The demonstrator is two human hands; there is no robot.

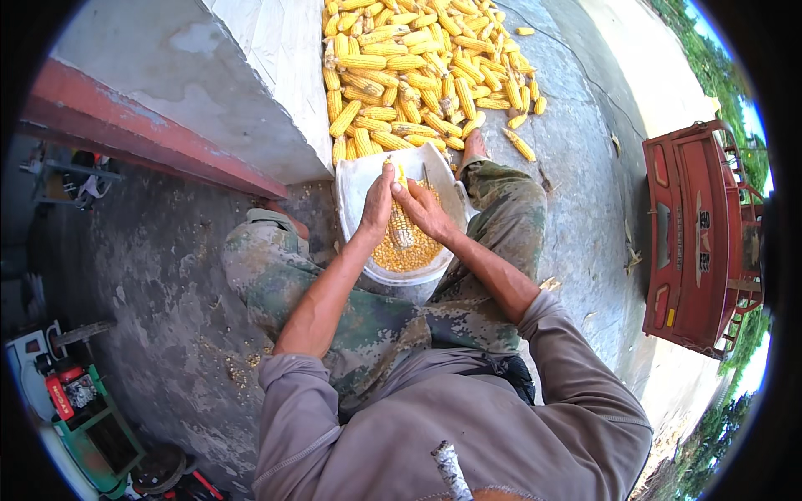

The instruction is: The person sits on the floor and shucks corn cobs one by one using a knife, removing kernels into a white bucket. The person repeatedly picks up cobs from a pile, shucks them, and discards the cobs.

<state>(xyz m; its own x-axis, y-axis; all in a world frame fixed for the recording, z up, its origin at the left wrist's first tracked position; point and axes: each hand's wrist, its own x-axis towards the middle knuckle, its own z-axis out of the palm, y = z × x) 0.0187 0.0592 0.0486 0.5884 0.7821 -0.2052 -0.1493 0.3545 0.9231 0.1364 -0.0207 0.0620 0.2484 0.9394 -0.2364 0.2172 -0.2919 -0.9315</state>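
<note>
Between my legs stands a pale plastic scoop-shaped container [357, 210] with loose yellow corn kernels [407, 260] in its lower part. My left hand [378, 200] and my right hand [426, 211] meet above it, closed around a yellow ear of corn [403, 178] that is mostly covered by the fingers. Just below the hands, a partly shelled ear of corn [401, 228] shows over the kernels. A thin dark rod [427, 173] stands out at the container's right side; what it belongs to cannot be told.
A large heap of corn ears [420, 75] lies beyond the container, against a white wall [282, 56]. A red cargo vehicle [689, 241] stands at the right. Machinery with a red engine [69, 391] is at the lower left. A cable [586, 69] runs along the concrete.
</note>
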